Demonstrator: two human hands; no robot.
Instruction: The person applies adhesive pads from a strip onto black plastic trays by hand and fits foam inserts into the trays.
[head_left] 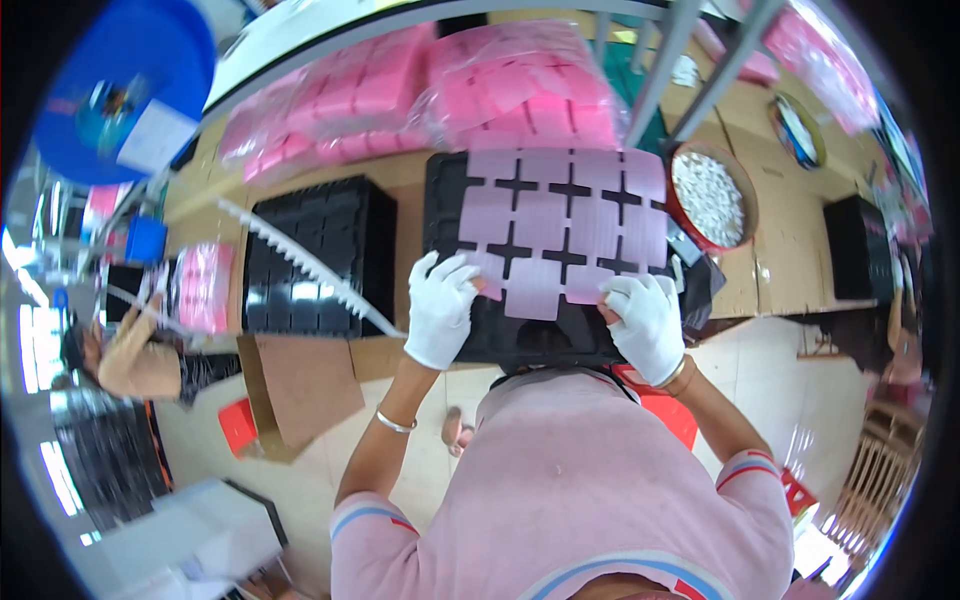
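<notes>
A thin pale-pink foam sheet (593,228) with cross-shaped cutouts lies over a black plastic tray (540,345) in front of me. Its near edge is cut into tabs, and the tray shows dark through the slots. My left hand (440,310), in a white glove with bare fingertips, pinches the sheet's near left corner. At the near right corner, my right hand (645,325), gloved the same way, grips the sheet between thumb and fingers. The tray's near part is uncovered between the two hands.
Left of the tray stands a black tray stack (375,240) with a white toothed strip (300,261) across it. Bagged pink foam (520,75) lies behind. A red-rimmed bowl (745,190) of small white pieces sits right, near grey metal bars (690,60). Another person (145,355) works far left.
</notes>
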